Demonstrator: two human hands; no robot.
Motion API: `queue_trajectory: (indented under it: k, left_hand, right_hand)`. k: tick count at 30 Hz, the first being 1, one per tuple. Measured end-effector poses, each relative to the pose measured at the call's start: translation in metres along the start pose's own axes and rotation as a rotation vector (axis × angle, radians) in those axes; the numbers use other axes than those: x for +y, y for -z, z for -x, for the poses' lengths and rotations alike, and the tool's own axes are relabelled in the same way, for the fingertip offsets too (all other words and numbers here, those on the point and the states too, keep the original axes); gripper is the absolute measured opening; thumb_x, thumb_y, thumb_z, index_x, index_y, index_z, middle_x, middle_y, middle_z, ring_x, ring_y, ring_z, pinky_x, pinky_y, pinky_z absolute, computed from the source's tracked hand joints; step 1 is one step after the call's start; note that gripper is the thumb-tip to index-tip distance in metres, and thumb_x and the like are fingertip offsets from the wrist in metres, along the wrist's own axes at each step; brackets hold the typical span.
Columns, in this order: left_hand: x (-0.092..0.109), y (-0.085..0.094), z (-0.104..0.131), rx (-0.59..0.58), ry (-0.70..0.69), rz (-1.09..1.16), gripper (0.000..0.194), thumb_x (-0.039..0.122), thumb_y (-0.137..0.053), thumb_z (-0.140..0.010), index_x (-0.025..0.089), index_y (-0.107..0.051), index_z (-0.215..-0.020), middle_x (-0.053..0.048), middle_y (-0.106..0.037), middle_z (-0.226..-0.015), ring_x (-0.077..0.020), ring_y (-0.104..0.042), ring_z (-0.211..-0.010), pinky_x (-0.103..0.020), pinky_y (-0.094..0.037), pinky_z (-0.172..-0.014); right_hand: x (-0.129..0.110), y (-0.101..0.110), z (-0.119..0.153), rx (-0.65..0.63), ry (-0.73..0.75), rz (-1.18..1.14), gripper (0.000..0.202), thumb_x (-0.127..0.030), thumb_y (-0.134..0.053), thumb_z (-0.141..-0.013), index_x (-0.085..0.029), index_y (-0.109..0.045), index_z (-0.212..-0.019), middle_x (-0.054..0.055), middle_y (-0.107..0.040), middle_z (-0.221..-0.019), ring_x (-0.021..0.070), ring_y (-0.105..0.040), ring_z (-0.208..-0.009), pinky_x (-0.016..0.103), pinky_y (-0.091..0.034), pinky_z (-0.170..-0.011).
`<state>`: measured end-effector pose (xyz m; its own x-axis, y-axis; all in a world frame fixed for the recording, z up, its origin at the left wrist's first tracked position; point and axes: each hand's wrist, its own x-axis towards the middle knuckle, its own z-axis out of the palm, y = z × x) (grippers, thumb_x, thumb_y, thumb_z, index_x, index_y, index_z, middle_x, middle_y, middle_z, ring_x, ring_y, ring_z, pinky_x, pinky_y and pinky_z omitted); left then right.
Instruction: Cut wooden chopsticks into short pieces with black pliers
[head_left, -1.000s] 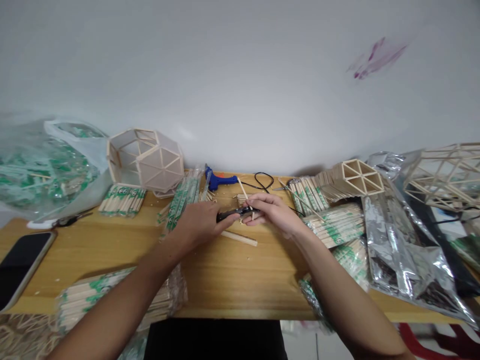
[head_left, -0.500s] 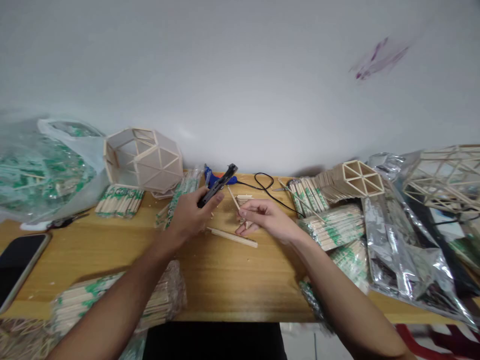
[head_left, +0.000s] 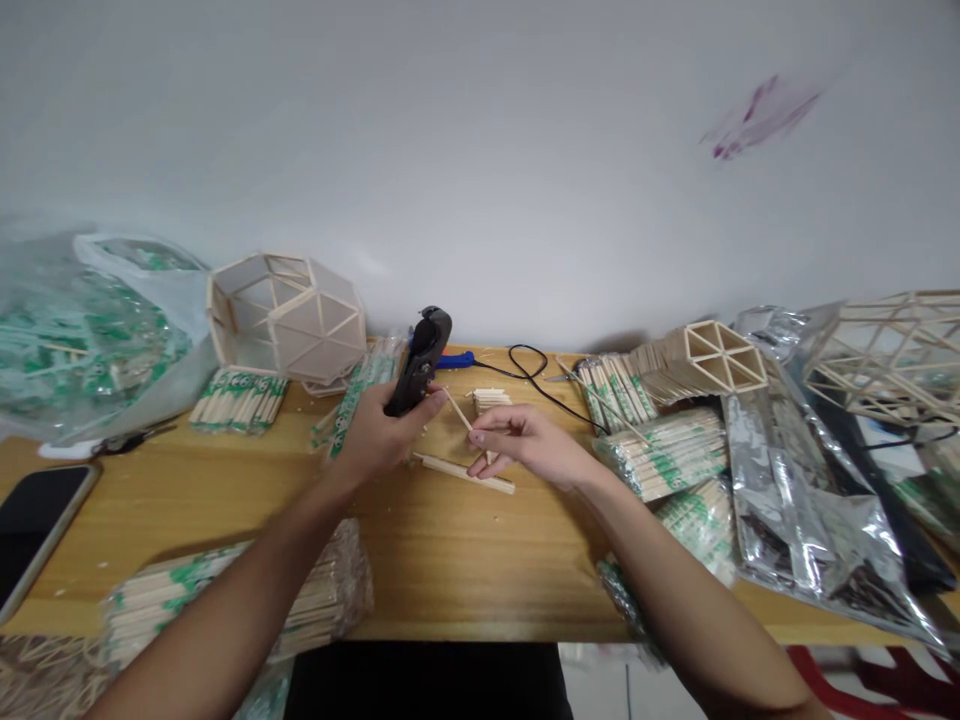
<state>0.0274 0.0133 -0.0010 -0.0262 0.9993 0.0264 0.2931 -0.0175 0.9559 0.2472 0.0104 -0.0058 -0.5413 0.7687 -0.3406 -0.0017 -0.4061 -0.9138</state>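
My left hand (head_left: 381,425) is wrapped round a black hand cutter (head_left: 421,362), which stands tilted up with its head toward the wall. Between the thumb and fingers of my right hand (head_left: 517,440) is a thin wooden stick (head_left: 459,410), its far end close to the cutter. I cannot tell whether the stick touches the cutter. Below the hands, a few longer sticks (head_left: 465,473) lie on the wooden table (head_left: 465,570). A small pile of short cut sticks (head_left: 491,398) is just behind my right hand. A blue glue gun (head_left: 454,360) lies partly hidden behind the cutter.
Wrapped stick bundles (head_left: 238,400) lie on both sides. A stick-framed lantern-like shape (head_left: 289,315) is at the back left, a stack of hexagonal frames (head_left: 724,357) at the right. A phone (head_left: 41,530), a plastic bag (head_left: 97,330), a silver bag (head_left: 810,510) and a black cable (head_left: 536,375) surround the work area.
The cutter in my left hand has turned more upright, showing its broader side. My right hand has shifted slightly left, bringing the stick's end nearer the cutter.
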Motion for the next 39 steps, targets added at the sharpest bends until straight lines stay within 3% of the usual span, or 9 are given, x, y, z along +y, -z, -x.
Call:
queue_trajectory:
  k: [5,8,13,17,22,28,33,39]
  left_hand:
    - [0.000,-0.001,0.000,0.025,-0.014,-0.024,0.032,0.047,-0.077,-0.075,0.016,-0.076,-0.081,0.003,-0.053,-0.057,-0.0104,-0.044,-0.051,-0.023,-0.037,-0.049]
    - [-0.003,0.000,-0.002,0.098,-0.017,0.017,0.027,0.044,-0.075,-0.077,0.017,-0.073,-0.079,0.004,-0.052,-0.056,-0.0102,-0.044,-0.050,-0.023,-0.037,-0.049]
    - [-0.010,0.004,-0.008,0.201,-0.011,0.099,0.026,0.044,-0.073,-0.082,0.018,-0.069,-0.083,0.004,-0.052,-0.058,-0.0107,-0.046,-0.050,-0.024,-0.038,-0.048]
    - [-0.010,0.006,-0.008,0.197,-0.041,0.061,0.025,0.043,-0.073,-0.083,0.019,-0.068,-0.082,0.004,-0.051,-0.058,-0.0106,-0.045,-0.051,-0.025,-0.038,-0.049]
    - [-0.007,0.005,-0.007,0.176,-0.091,-0.021,0.022,0.039,-0.070,-0.085,0.019,-0.065,-0.078,0.004,-0.051,-0.058,-0.0108,-0.045,-0.052,-0.025,-0.036,-0.050]
    - [-0.005,0.006,-0.007,0.185,-0.104,-0.064,0.021,0.038,-0.069,-0.085,0.019,-0.064,-0.076,0.004,-0.051,-0.057,-0.0113,-0.044,-0.050,-0.026,-0.035,-0.049]
    - [-0.007,0.006,-0.006,0.187,-0.112,-0.082,0.024,0.041,-0.068,-0.086,0.020,-0.063,-0.076,0.004,-0.050,-0.057,-0.0112,-0.044,-0.051,-0.026,-0.034,-0.049]
    - [-0.005,0.005,-0.005,0.175,-0.147,-0.080,0.026,0.041,-0.067,-0.087,0.019,-0.062,-0.075,0.004,-0.050,-0.058,-0.0108,-0.044,-0.052,-0.025,-0.036,-0.051]
  right_hand:
    - [0.000,0.000,0.000,-0.010,-0.011,-0.006,0.036,-0.047,-0.087,-0.076,-0.015,-0.073,-0.086,0.003,-0.073,-0.078,0.0205,-0.079,-0.073,0.032,-0.067,-0.071]
    - [-0.002,0.004,0.002,0.036,-0.009,-0.039,0.033,-0.039,-0.091,-0.073,-0.016,-0.075,-0.092,0.004,-0.077,-0.085,0.0211,-0.080,-0.078,0.035,-0.066,-0.078]
    - [-0.007,0.020,0.001,0.232,0.152,-0.126,0.034,-0.026,-0.096,-0.063,-0.018,-0.077,-0.090,0.008,-0.081,-0.103,0.0231,-0.077,-0.106,0.038,-0.058,-0.103]
    - [-0.006,0.033,-0.003,0.379,0.258,-0.158,0.032,-0.035,-0.096,-0.064,-0.020,-0.078,-0.086,0.006,-0.082,-0.098,0.0242,-0.076,-0.106,0.040,-0.059,-0.101]
    - [0.004,0.040,-0.009,0.518,0.462,0.334,0.028,-0.040,-0.084,-0.079,-0.021,-0.082,-0.099,0.008,-0.081,-0.097,0.0231,-0.075,-0.089,0.039,-0.059,-0.087]
    - [0.012,0.036,-0.011,0.520,0.566,0.788,0.012,-0.025,-0.076,-0.088,-0.018,-0.078,-0.098,0.005,-0.078,-0.085,0.0201,-0.071,-0.076,0.032,-0.054,-0.075]
    - [0.013,0.032,-0.010,0.425,0.621,0.984,0.004,-0.014,-0.073,-0.090,-0.018,-0.075,-0.090,0.007,-0.077,-0.087,0.0211,-0.070,-0.082,0.032,-0.052,-0.078]
    - [0.014,0.031,-0.012,0.341,0.674,1.068,0.010,-0.015,-0.066,-0.096,-0.019,-0.074,-0.090,0.009,-0.077,-0.091,0.0225,-0.069,-0.088,0.035,-0.050,-0.083]
